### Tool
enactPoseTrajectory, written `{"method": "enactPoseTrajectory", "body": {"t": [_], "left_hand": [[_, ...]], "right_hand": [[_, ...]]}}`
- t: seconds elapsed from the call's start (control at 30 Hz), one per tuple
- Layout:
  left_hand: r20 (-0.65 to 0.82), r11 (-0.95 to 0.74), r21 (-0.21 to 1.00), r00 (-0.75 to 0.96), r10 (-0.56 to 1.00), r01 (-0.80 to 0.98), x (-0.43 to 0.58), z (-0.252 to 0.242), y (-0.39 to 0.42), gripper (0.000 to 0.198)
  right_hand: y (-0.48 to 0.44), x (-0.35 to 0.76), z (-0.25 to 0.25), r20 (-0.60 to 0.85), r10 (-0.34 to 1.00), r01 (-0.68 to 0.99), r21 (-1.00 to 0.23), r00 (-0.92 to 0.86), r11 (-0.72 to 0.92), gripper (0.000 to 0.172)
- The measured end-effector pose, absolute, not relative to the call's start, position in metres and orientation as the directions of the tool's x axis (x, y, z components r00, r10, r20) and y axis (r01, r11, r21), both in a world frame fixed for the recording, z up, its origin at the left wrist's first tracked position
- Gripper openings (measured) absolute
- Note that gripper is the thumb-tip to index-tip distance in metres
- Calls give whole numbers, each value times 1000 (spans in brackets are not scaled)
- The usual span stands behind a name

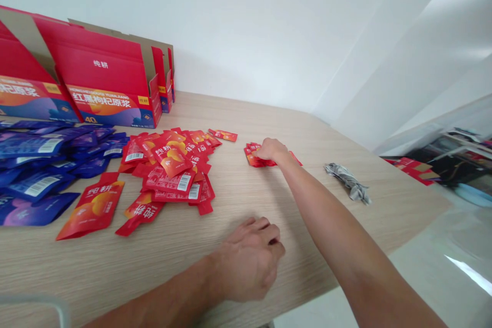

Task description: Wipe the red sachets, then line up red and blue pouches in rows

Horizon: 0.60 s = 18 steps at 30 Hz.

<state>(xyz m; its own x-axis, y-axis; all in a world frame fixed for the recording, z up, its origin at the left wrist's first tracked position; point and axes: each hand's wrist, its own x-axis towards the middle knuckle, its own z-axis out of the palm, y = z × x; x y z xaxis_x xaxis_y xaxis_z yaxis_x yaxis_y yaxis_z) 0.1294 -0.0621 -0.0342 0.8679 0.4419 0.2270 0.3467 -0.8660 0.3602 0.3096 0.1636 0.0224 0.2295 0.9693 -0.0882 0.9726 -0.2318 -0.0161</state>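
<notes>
Two grips: right hand [271,149] clamps the red sachet stack [254,161], left hand [246,261] curled shut on the table [161,251].

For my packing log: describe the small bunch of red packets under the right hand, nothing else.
The bunch of red packets is a small fanned stack of flat, glossy, foil-like sachets, lying flat on the wood-look table. The right hand rests on top and covers its middle, with corners poking out at both sides. Whether the fingers grip it cannot be told. It lies apart from the bigger red heap.
</notes>
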Motion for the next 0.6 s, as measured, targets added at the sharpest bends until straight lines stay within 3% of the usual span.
{"method": "enactPoseTrajectory", "body": {"t": [0.2,0.33,0.43,0.53,0.6], "left_hand": [[259,-869,360,859,442,339,129,-34,-61,10],[274,-867,376,854,442,328,127,-35,-64,11],[359,-810,474,764,536,346,131,-38,-61,8],[389,-669,608,573,721,428,141,-39,-38,15],[370,-620,609,514,774,495,152,-39,-8,23]], "right_hand": [[159,317,32,-120,979,986,-10,163,-165,61],[147,334,21,-106,982,986,-85,-155,146,82],[130,351,-6,125,924,914,-148,-361,377,84],[113,371,-33,390,859,897,-150,-333,416,76],[106,388,-44,477,829,906,-139,-292,399,73]]}}
